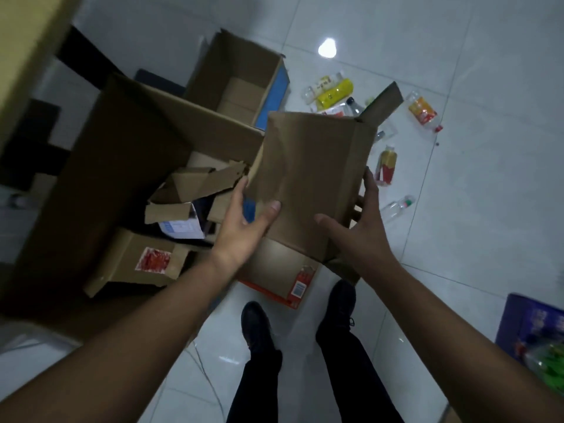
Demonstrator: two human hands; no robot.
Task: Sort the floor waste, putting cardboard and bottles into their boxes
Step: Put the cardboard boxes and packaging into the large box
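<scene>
Two hands are on a flattened cardboard piece (308, 181) at frame centre. Left hand (244, 221) lies on its left edge, thumb on the brown face, fingers spread along the side. Right hand (355, 221) is at its right edge, fingers splayed and curled round the far side, thumb out toward the middle; neither hand looks clamped tight, both are open against the board. Cardboard piece is tilted, its lower end over an orange-edged box (283, 279) just below, its left edge over the rim of the big cardboard box (116, 166) at left. Big box holds torn cardboard scraps (195, 184) and a smaller carton with a red label (137, 261). Second open box (241, 80) with a blue side sits behind, upper centre, looking empty inside. Bottles lie scattered on the white tiled floor (457, 209) at upper right: yellow bottle (334, 93), orange-label bottle (422, 110), red-and-yellow bottle (386, 164), clear bottle with green cap (396, 206). Black shoes (254, 325) stand at lower centre. Blue box (531, 325) sits at right edge, contents blurred.
</scene>
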